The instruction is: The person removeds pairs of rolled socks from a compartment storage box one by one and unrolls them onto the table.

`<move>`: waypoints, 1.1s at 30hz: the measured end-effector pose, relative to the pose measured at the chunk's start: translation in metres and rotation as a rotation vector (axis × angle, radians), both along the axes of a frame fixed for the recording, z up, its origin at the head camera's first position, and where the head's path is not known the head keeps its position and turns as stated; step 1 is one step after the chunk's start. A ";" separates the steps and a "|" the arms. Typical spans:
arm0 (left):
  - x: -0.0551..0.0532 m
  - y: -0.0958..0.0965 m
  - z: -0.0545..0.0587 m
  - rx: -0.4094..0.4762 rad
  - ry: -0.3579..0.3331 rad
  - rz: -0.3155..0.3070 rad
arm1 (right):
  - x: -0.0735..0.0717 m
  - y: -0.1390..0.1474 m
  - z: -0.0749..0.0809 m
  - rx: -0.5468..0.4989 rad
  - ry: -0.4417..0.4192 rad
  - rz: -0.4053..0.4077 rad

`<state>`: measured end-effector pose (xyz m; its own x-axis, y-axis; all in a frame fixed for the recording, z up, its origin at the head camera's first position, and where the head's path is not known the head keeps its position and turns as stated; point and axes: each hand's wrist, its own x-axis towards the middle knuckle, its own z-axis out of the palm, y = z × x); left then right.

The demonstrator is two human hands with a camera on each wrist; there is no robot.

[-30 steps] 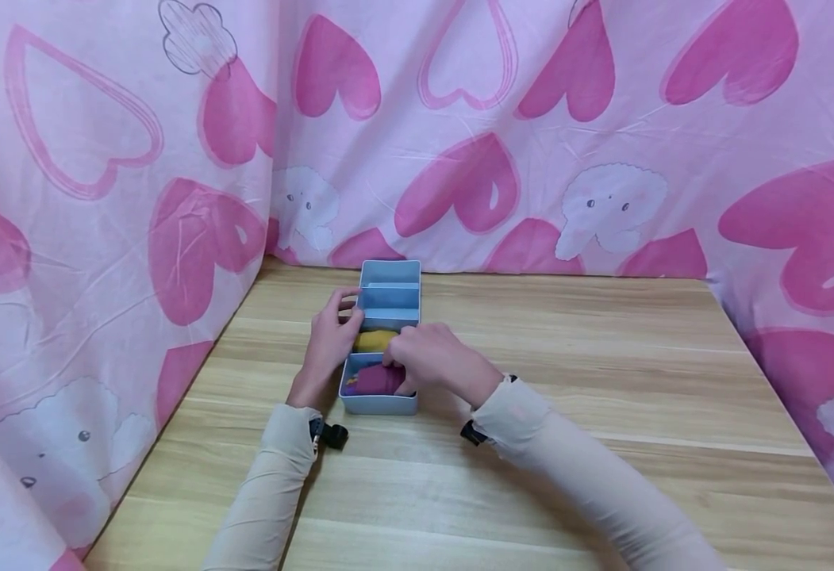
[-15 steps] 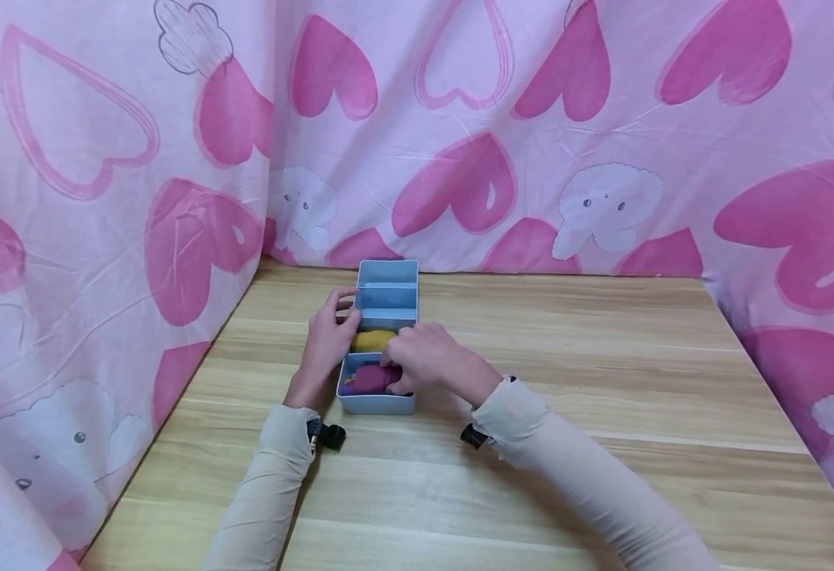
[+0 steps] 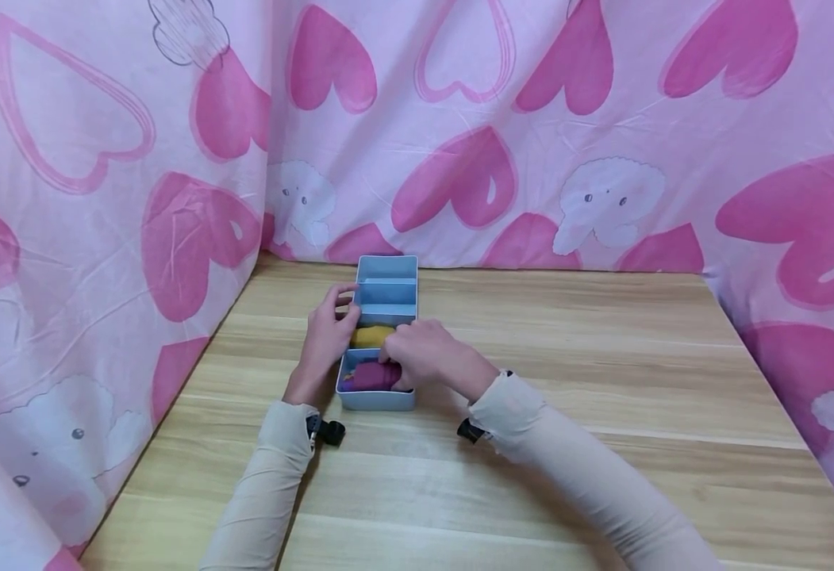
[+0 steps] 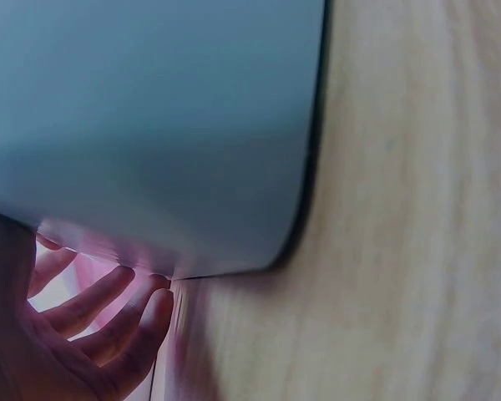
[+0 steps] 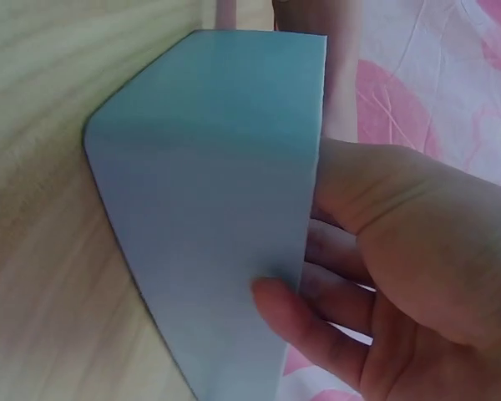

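Note:
A long blue-grey divided box stands on the wooden table. Its front compartment holds a maroon folded cloth with a little purple and yellow at its left end. My right hand reaches in over the right wall and pinches the cloth's right end; the fingertips are partly hidden. In the right wrist view, one finger lies against the outside of the wall. My left hand rests at the box's left side, thumb at the rim and fingers loosely spread. A yellow cloth fills the compartment behind.
Two rear compartments of the box show bare bottoms. A pink heart-patterned curtain hangs behind the wooden table and along its left side. Black wrist cameras sit on both wrists.
The maroon cloth's right end has been bunched in by my right hand, and the cloth looks narrower and thicker. My left hand and the box have hardly moved; the head view shifted slightly.

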<state>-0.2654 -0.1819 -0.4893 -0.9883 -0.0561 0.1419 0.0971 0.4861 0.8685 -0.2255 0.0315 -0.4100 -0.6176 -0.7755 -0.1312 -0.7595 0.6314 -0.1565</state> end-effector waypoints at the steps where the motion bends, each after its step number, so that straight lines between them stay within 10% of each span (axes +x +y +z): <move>1: 0.000 0.000 0.000 -0.003 0.000 -0.002 | -0.001 0.000 -0.001 -0.003 0.000 0.001; 33: 0.001 0.000 0.003 -0.012 -0.013 0.000 | 0.006 0.022 0.028 -0.150 0.007 -0.019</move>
<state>-0.2643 -0.1824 -0.4867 -0.9901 -0.0544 0.1293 0.0856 0.4963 0.8639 -0.2192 0.0539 -0.3817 -0.6328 -0.7743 -0.0101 -0.7491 0.6155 -0.2450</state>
